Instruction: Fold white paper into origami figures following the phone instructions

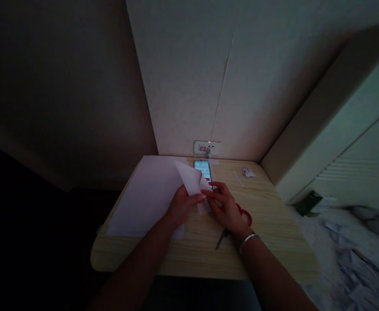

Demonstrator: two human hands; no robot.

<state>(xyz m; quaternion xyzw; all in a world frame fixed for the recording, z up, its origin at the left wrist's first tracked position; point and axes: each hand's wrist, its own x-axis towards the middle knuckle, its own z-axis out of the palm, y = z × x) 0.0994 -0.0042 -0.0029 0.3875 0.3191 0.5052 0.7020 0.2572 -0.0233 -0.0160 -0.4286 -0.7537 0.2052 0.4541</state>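
A folded piece of white paper (189, 176) is held up over the middle of the table, one pointed corner aimed to the upper left. My left hand (180, 207) grips its lower left edge, thumb on top. On the right side, my right hand (224, 206) pinches the paper with thumb and fingers near a fold. Under my right hand and wrist lie red-handled scissors (246, 217), partly hidden, blades towards the table's front. Just behind the paper a lit phone (202, 166) rests on the table, its lower part covered.
Large white paper sheets (144, 194) cover the left of the wooden table (273, 233). A crumpled paper scrap (248, 172) and thin paper strips (238, 178) lie at the back right. A wall socket (207, 147) is behind. Paper scraps (364, 276) litter the lower right.
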